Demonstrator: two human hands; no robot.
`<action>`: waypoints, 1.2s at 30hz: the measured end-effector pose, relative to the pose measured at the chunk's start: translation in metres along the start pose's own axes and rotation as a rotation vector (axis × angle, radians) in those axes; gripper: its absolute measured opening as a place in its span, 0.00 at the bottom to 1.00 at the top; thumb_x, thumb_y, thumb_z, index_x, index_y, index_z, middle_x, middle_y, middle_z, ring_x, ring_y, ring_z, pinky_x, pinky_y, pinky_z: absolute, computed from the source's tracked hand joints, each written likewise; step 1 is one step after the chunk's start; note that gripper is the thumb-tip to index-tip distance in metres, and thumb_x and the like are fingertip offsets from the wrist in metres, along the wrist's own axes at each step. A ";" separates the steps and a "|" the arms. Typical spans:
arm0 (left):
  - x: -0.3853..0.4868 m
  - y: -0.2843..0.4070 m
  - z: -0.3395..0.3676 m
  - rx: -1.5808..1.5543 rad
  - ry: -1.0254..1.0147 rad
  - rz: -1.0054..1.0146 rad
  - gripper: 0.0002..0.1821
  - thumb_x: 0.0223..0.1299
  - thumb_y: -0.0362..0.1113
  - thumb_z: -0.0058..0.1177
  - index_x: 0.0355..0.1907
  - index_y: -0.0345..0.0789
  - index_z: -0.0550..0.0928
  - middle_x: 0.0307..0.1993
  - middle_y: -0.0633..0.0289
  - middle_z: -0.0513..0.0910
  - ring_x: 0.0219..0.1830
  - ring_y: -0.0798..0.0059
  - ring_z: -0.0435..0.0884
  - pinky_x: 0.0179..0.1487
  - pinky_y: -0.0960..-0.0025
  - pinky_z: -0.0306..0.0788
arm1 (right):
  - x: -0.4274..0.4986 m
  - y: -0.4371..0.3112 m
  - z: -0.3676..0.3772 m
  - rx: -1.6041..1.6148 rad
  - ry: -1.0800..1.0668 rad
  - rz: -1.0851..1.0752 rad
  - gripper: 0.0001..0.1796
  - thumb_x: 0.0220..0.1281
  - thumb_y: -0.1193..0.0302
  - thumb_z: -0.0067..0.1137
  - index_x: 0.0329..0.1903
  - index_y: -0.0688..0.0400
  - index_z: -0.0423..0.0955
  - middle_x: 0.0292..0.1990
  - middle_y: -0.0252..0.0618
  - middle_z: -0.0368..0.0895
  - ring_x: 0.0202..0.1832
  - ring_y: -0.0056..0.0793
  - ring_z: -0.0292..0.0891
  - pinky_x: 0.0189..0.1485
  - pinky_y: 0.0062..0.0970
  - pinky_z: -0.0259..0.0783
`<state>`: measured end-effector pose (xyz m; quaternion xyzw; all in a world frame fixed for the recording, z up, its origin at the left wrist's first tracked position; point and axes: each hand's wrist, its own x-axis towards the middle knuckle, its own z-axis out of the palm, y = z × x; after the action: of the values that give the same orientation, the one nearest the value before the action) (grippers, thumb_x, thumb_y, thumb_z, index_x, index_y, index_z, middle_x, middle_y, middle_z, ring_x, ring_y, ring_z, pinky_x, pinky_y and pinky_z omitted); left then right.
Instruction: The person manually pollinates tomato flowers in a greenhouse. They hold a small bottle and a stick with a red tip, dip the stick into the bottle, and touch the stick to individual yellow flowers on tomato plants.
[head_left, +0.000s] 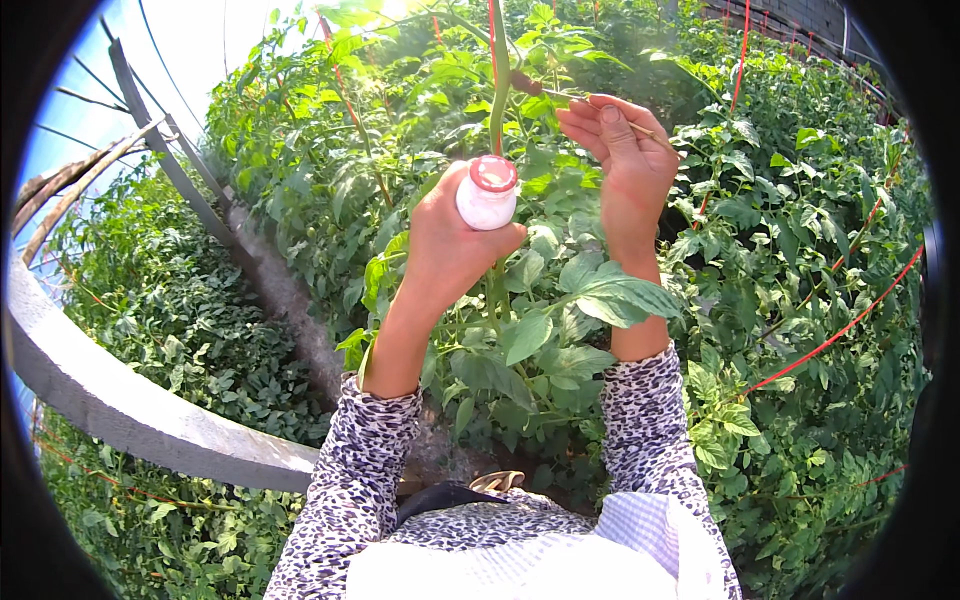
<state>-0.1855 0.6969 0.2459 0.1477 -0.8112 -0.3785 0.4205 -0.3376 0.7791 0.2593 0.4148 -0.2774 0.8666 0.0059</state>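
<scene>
My left hand (457, 240) is closed round a small white plastic bottle (487, 206) with a red rim at its top, upright before a thick green tomato stem (500, 82). To the right, my right hand (626, 150) pinches a thin stick (574, 97) between thumb and fingers. The stick's dark reddish-brown tip (525, 83) is beside the stem; whether it touches is not plain. Red twine (493, 37) runs along the stem. Broad tomato leaves (619, 294) hang in front of my right wrist.
Dense tomato plants (810, 315) stand on both sides, with red strings (840, 330) among them. A pale concrete beam (150, 420) curves across the lower left. A grey post (161, 142) leans at upper left, near wooden poles (90, 172). A dirt path (289, 300) runs between the rows.
</scene>
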 end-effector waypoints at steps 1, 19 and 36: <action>0.000 0.001 0.000 -0.018 0.003 -0.013 0.24 0.36 0.34 0.67 0.42 0.33 0.78 0.33 0.61 0.82 0.34 0.78 0.81 0.41 0.72 0.74 | -0.001 -0.001 0.000 -0.011 0.009 -0.021 0.10 0.69 0.74 0.49 0.43 0.71 0.74 0.37 0.50 0.81 0.39 0.38 0.82 0.45 0.31 0.80; 0.012 0.005 -0.083 -0.473 -0.039 0.078 0.19 0.41 0.33 0.69 0.38 0.32 0.79 0.29 0.69 0.79 0.31 0.85 0.78 0.35 0.77 0.71 | 0.032 -0.164 0.020 -0.698 -0.336 -0.292 0.13 0.69 0.77 0.46 0.50 0.75 0.70 0.42 0.60 0.80 0.43 0.45 0.81 0.49 0.36 0.79; 0.021 -0.088 0.077 -0.428 -0.036 0.158 0.26 0.33 0.39 0.70 0.36 0.32 0.73 0.61 0.40 0.65 0.57 0.44 0.70 0.57 0.51 0.66 | 0.068 -0.057 0.158 -1.613 -0.564 -0.049 0.08 0.67 0.72 0.53 0.42 0.64 0.76 0.27 0.35 0.80 0.26 0.16 0.76 0.29 0.16 0.72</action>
<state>-0.2661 0.6640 0.1654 -0.0156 -0.7289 -0.5104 0.4560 -0.2557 0.7353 0.4149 0.4899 -0.7914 0.2678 0.2490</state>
